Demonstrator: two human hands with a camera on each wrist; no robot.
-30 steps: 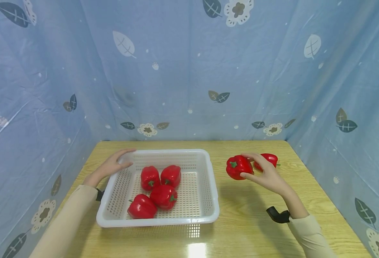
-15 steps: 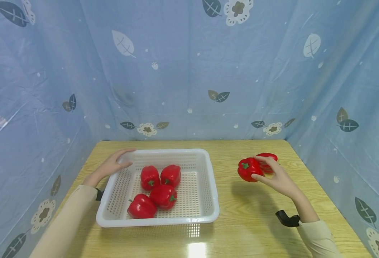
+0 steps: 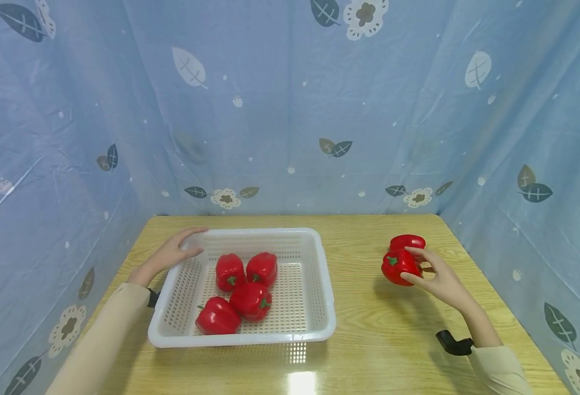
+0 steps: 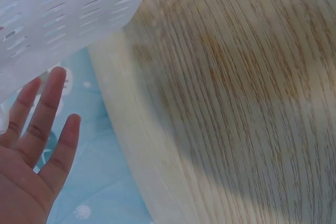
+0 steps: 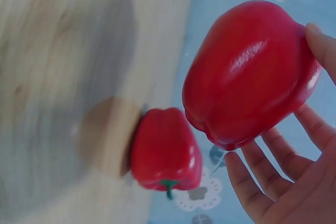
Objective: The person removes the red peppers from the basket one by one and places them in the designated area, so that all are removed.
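Observation:
My right hand [image 3: 440, 278] pinches a red bell pepper [image 3: 399, 266] between thumb and fingers, above the right part of the table; in the right wrist view the held pepper [image 5: 252, 74] fills much of the upper right. Another red pepper [image 3: 407, 242] lies just behind it on the table. A white perforated basket [image 3: 330, 307] stands on the left, with several red peppers inside, one of them at the front [image 3: 218, 316]. At the basket's left rear corner, my left hand [image 3: 171, 253] rests on the rim, its fingers extended; the left wrist view shows three fingers spread beside the basket wall.
The wooden table [image 3: 364, 351] reaches to a blue patterned curtain [image 3: 290, 109] behind it and on both sides. The basket's raised rim lies between my left hand and the peppers inside.
My right hand has moved right and slightly toward the front with the pepper, uncovering more of the pepper behind. The left hand and basket have stayed put.

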